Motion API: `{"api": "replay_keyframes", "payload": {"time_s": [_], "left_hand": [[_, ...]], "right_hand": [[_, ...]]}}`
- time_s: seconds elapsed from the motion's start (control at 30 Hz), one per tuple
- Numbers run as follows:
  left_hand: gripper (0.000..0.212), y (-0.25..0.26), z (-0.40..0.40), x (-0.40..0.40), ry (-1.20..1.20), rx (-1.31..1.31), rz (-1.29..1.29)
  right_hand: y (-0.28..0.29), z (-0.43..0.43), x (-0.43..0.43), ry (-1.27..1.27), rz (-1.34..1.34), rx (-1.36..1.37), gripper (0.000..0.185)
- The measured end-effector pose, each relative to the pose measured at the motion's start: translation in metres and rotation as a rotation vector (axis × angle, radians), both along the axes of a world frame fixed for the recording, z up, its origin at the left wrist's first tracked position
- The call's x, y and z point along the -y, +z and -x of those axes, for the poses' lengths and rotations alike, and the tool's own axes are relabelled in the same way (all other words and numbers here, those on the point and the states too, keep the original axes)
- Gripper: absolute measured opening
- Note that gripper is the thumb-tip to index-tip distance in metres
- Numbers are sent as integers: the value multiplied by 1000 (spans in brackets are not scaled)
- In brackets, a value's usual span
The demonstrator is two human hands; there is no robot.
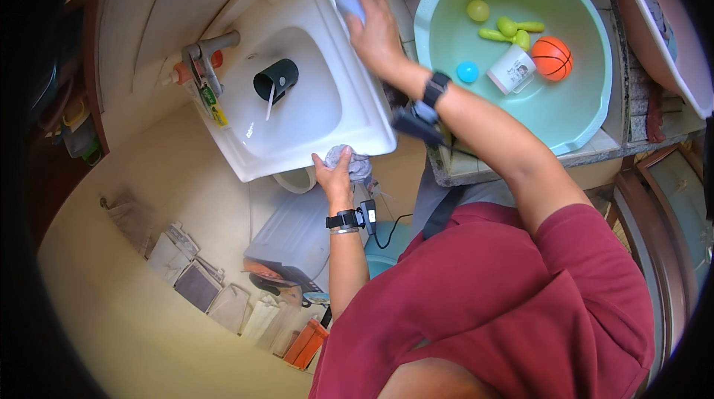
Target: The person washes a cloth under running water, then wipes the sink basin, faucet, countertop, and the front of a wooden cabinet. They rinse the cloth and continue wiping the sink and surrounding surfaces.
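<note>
My right hand (376, 36) grips a light blue sponge-like thing (351, 4) at the right rim of a white washbasin (307, 156). At the front edge of the basin, my left hand (336, 176) holds a crumpled grey cloth (354, 165) against the rim. Inside the bowl a dark green cup (284, 72) lies on its side, and a thin white stick (270, 102) shows in front of it. A grey tap (209, 53) stands at the basin's left, beside a green and yellow tube (211, 103).
Right of the basin, a mint-green tub (440, 8) on a tiled ledge holds a white mug (510, 69), an orange toy basketball (551, 58), a blue ball (467, 71), a yellow ball (478, 10) and green toys (506, 28). A pink tub (647, 14) stands farther right.
</note>
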State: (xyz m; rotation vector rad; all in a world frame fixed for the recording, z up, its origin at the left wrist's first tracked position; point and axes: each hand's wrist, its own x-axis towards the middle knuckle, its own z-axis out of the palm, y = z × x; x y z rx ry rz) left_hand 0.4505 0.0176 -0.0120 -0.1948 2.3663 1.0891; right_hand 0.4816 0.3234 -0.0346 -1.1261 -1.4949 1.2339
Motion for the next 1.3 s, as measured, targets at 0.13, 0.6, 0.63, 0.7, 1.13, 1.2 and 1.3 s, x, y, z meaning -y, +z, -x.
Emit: {"api": "replay_keyframes", "payload": {"time_s": [0.13, 0.6, 0.63, 0.7, 1.13, 1.2, 1.3], "left_hand": [[111, -5, 2, 6, -42, -40, 38], [110, 9, -2, -6, -67, 7, 24], [110, 10, -3, -7, -63, 6, 41], [110, 12, -4, -9, -45, 19, 8], [102, 8, -3, -5, -97, -41, 87], [103, 7, -4, -5, -61, -11, 45], [104, 6, -4, -4, -48, -16, 14]], "right_hand": [[-3, 15, -14, 146, -132, 27, 48], [-7, 12, -17, 331, 98, 133, 30], [-7, 17, -22, 291, 55, 135, 32], [-5, 11, -15, 287, 8, 123, 37], [-13, 49, -68, 255, -26, 87, 34], [-12, 48, -70, 265, -4, 68, 31], [-5, -6, -26, 391, -19, 59, 35]]}}
